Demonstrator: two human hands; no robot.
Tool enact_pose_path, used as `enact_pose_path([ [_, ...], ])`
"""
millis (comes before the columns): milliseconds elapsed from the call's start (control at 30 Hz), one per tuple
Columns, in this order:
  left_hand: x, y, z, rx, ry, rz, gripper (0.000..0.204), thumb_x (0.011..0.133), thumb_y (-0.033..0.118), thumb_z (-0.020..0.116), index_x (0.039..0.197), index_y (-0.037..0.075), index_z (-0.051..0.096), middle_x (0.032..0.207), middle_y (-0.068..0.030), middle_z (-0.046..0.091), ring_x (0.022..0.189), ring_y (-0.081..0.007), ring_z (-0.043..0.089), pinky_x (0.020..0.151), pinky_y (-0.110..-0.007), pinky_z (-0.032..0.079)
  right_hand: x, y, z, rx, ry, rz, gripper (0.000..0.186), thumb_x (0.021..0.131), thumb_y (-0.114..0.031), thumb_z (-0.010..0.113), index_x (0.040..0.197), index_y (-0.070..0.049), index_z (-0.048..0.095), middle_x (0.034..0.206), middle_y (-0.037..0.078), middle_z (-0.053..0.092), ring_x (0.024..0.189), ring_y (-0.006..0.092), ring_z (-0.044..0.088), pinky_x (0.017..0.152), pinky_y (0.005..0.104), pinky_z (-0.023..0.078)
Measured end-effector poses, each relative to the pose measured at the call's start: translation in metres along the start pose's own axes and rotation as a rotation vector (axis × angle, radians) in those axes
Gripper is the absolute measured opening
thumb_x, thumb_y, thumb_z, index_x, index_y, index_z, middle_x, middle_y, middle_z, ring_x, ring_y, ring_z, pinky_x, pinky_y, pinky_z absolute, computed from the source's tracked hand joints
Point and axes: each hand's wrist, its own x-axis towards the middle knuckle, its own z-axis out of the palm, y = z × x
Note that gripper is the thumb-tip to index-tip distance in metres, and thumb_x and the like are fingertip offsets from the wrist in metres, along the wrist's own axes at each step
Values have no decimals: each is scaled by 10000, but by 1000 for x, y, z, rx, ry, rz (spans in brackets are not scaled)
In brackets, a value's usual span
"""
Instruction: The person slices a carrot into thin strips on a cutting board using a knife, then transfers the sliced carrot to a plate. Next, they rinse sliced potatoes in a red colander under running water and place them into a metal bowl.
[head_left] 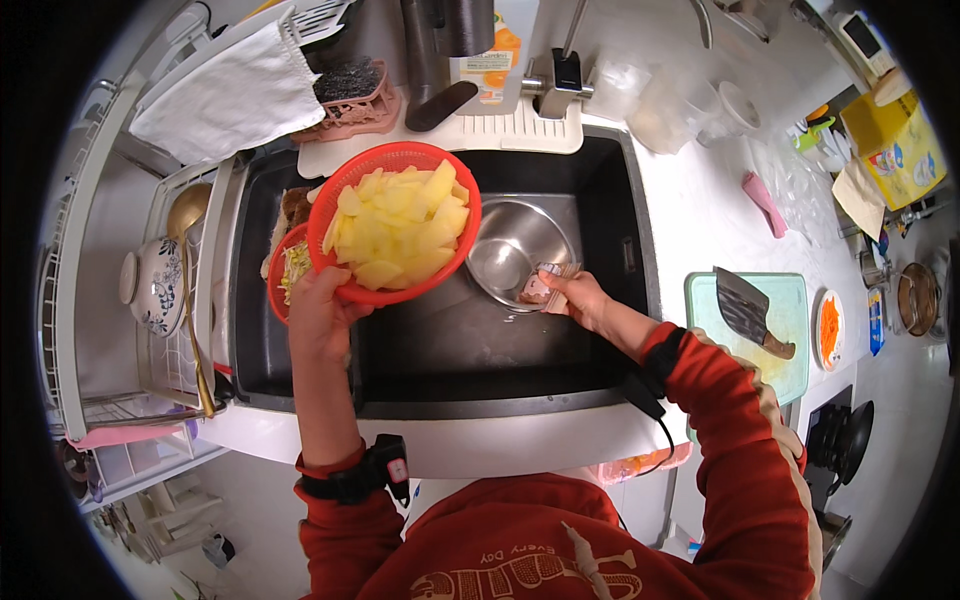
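My left hand (325,305) is closed on the rim of a red plastic colander (472,215), held up over the left part of the black sink. Pale yellow potato slices (400,220) fill it. My right hand (585,300) pinches a small clear packet (540,287) with pinkish-brown contents or print; I cannot tell which. The packet is at the near right rim of a steel bowl (510,240) in the sink. Partly hidden behind my left hand and the colander is a smaller red basket (275,285) holding pale sprouts or shreds (296,265).
The black sink (480,385) spans the middle. A cleaver (745,310) lies on a green cutting board (700,300) at right, beside a plate of orange shreds (828,325). A faucet (565,85) rises behind. On the left rack are a patterned bowl (160,285) and gold ladle (190,210).
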Motion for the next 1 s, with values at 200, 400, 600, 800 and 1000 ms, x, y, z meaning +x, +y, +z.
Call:
enact_pose_path([
  [200, 1, -14, -3, 7, 21, -32, 307, 819, 65, 499, 1113, -3, 555, 933, -100, 652, 673, -171, 659, 483, -262, 549, 34, 8, 30, -298, 111, 0, 297, 855, -232, 691, 1053, -20, 627, 937, 96, 681, 818, 199, 673, 658, 323, 547],
  [400, 3, -28, -7, 11, 55, -57, 316, 820, 65, 491, 1127, 11, 545, 945, -95, 645, 690, -174, 658, 498, -274, 549, 51, 20, 44, -285, 36, -157, 243, 819, -157, 727, 1008, -20, 662, 869, 71, 685, 737, 168, 653, 663, 302, 531],
  [600, 7, -27, -12, 6, 64, -79, 321, 823, 64, 485, 1136, 19, 546, 947, -85, 645, 706, -173, 657, 506, -278, 546, 65, 28, 31, -295, -50, -111, 240, 815, -137, 727, 1024, -37, 662, 909, 61, 684, 770, 155, 650, 673, 299, 530],
  [800, 8, -24, -7, 9, 96, -75, 336, 828, 71, 481, 1155, 14, 533, 956, -94, 642, 718, -177, 657, 499, -276, 547, 60, 20, 29, -253, -75, -9, 279, 808, -178, 738, 1027, -26, 656, 927, 69, 685, 806, 176, 652, 709, 300, 529],
  [1000, 11, -30, -13, 56, 58, -82, 340, 819, 65, 476, 1148, 4, 529, 972, -115, 638, 702, -192, 652, 498, -281, 544, 51, -22, 20, -705, 77, -458, 348, 846, -194, 705, 1108, 7, 596, 941, 91, 677, 797, 141, 638, 715, 277, 513],
])
